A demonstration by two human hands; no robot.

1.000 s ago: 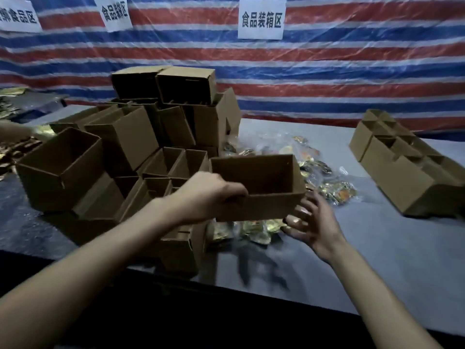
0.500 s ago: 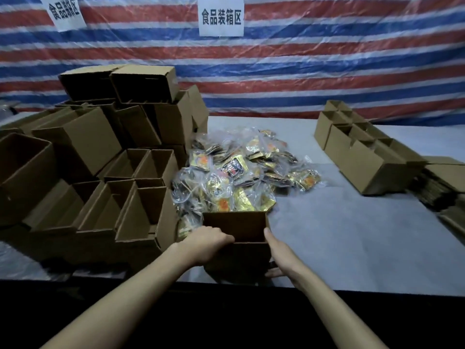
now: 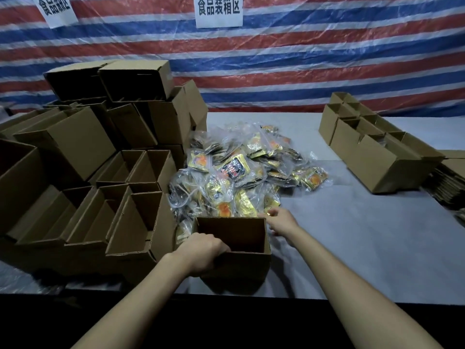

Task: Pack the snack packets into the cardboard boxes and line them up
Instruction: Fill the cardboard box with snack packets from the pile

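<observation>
An open, empty cardboard box [image 3: 247, 267] stands near the table's front edge. My left hand [image 3: 202, 254] grips its near-left rim. My right hand [image 3: 281, 220] is past the box's right far corner, fingers apart, at the near edge of the heap of snack packets [image 3: 241, 175]. The packets are in clear and gold wrappers, piled in the middle of the table just behind the box. I cannot tell whether the right fingers touch a packet.
Many empty open boxes [image 3: 100, 172] are stacked at the left. A row of boxes [image 3: 372, 152] stands at the right, with flattened cardboard [image 3: 448, 182] beyond it. The grey table [image 3: 352, 235] ends at a striped tarp wall with paper signs.
The box has been set down at the table's front. My right hand has left its right side and moved forward to the packet heap. My left hand keeps its grip.
</observation>
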